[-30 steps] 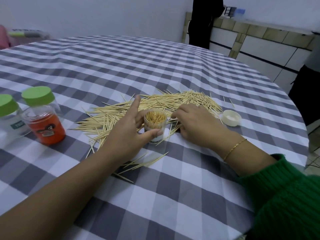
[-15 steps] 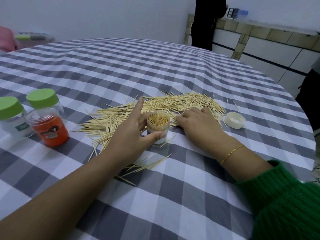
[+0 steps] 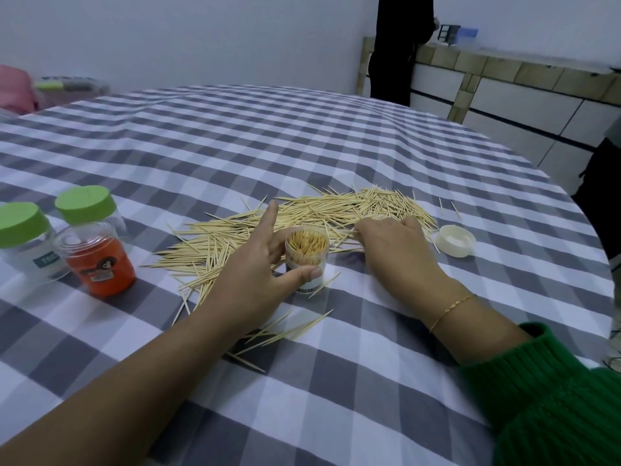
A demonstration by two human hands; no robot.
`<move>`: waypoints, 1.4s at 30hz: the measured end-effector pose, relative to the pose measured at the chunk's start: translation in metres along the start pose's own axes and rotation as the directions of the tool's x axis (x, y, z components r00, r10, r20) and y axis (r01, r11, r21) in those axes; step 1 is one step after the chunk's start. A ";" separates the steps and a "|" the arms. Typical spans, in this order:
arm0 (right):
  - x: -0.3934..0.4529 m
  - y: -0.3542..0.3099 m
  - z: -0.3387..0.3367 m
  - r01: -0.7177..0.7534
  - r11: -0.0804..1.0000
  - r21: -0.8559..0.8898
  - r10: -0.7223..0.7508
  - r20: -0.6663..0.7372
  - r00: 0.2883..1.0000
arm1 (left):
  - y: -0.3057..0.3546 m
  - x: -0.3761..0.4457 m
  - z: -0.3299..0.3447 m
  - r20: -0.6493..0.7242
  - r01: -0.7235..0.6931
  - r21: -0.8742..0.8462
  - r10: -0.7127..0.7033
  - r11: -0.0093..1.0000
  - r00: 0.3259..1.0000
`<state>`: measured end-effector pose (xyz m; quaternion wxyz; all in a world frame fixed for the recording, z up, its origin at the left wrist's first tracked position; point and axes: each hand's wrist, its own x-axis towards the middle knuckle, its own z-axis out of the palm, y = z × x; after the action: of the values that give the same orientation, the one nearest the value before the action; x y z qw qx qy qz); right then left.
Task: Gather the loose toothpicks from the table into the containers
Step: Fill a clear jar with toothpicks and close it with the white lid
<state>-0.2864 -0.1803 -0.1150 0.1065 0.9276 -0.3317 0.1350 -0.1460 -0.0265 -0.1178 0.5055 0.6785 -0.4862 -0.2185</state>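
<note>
Head view. The left hand [image 3: 250,274] is gripping a small clear container [image 3: 306,260] that is standing upright on the checked tablecloth [image 3: 336,146] — thumb curling across its near side, index finger pointing straight out over the pile, the other fingers lying behind the container. The container is standing open and packed with upright toothpicks. The right hand [image 3: 398,252] is resting palm down just to the right of the container, its fingertips reaching into the edge of the loose toothpicks [image 3: 336,210]; whether they are pinching any cannot be told (the fingertips are curling out of sight). The loose toothpicks are lying in a broad band behind and to the left of both hands, with a few strays [image 3: 289,331] lying nearer, under the left wrist. A white lid [image 3: 453,240] is sitting beside the right end of the pile. At the left edge three more containers are standing close together — an orange-filled jar [image 3: 97,260] in front, two green-capped jars [image 3: 85,205] [image 3: 22,238] behind and beside it. A green sleeve [image 3: 544,391] is covering the right forearm, and a thin bracelet [image 3: 452,306] is circling the wrist.
</note>
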 end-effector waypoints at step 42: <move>-0.007 -0.060 -0.039 -0.162 -0.193 0.968 0.063 0.177 0.982 | 0.001 -0.001 0.000 0.015 -0.001 0.001 0.001 1.000 1.000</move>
<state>-0.2602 -0.1197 -0.0868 -0.6668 0.6450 -0.1926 0.3196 -0.1465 -0.0257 -0.1165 0.5015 0.6768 -0.4906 -0.2229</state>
